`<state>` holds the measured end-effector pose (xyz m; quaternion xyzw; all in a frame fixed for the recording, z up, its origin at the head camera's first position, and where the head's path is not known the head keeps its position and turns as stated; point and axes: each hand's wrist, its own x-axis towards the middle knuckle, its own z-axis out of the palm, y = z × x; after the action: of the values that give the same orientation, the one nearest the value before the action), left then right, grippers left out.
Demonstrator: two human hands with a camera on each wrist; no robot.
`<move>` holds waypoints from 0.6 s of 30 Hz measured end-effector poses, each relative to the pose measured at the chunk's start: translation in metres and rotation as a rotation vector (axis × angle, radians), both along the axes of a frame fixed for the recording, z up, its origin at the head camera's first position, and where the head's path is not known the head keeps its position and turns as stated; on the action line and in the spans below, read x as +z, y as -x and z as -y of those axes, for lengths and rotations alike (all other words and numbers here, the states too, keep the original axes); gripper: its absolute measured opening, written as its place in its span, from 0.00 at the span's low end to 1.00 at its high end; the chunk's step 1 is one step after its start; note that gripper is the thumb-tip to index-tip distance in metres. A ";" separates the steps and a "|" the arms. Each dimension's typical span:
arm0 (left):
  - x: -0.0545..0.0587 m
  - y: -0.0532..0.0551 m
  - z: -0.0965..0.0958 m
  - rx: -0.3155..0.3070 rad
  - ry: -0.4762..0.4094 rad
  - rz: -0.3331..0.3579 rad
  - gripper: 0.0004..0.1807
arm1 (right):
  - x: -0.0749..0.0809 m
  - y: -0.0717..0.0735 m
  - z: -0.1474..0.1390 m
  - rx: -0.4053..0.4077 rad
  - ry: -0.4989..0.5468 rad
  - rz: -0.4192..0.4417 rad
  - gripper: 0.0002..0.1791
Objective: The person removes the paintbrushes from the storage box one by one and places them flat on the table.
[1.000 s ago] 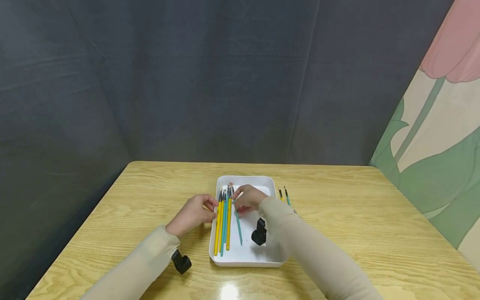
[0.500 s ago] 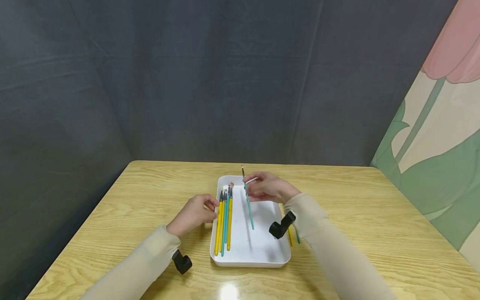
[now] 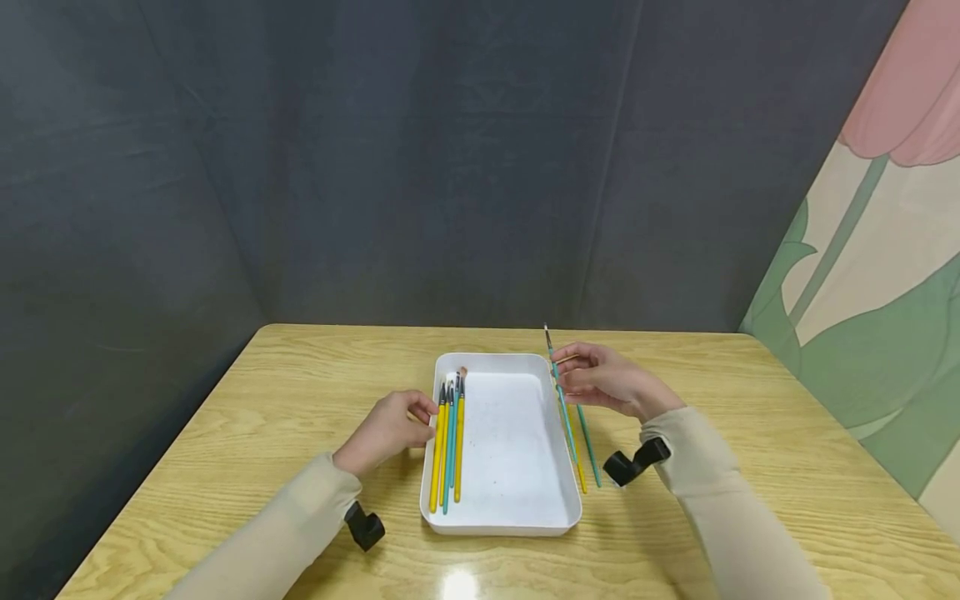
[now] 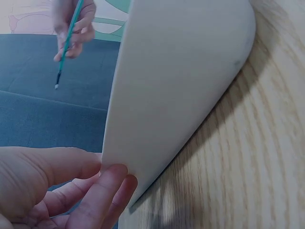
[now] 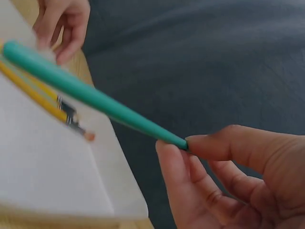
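Observation:
My right hand [image 3: 611,383] pinches a teal paintbrush [image 3: 564,408] between thumb and fingertips, above the right rim of a white tray [image 3: 517,467]. The brush is slanted, bristles pointing away from me; in the right wrist view its teal handle [image 5: 95,98] crosses in front. My left hand [image 3: 390,425] pinches the tray's left rim, and the left wrist view has its fingertips [image 4: 112,174] against the outer wall. Along the left side inside the tray lie several paintbrushes, including a yellow paintbrush [image 3: 459,458] and other yellow and teal ones.
On the table just right of the tray lie another yellow paintbrush [image 3: 582,477] and another teal paintbrush [image 3: 589,446], partly hidden by my right hand. The wooden table [image 3: 315,375] reaches back to a dark curtain [image 3: 420,167]. A painted wall [image 3: 877,333] is at the right.
My right hand has lifted the teal paintbrush out of the tray and carried it right, past the tray's right rim. The left hand has stayed at the left rim.

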<state>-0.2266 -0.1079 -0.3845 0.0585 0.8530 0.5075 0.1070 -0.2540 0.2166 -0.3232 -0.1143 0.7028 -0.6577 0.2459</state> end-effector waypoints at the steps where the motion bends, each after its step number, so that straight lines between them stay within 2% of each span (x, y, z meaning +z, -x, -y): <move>1: 0.000 0.000 0.000 0.001 0.002 0.000 0.13 | -0.001 -0.001 -0.003 -0.020 -0.037 -0.005 0.20; 11: 0.001 0.000 0.000 -0.002 0.016 0.005 0.13 | -0.024 0.001 -0.032 -0.108 -0.293 -0.044 0.23; 18: 0.002 0.001 -0.001 -0.001 0.008 0.007 0.13 | -0.044 0.008 -0.044 -0.127 -0.364 -0.018 0.24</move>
<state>-0.2272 -0.1072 -0.3826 0.0567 0.8547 0.5041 0.1102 -0.2618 0.2607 -0.3673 -0.0291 0.8182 -0.5328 0.2139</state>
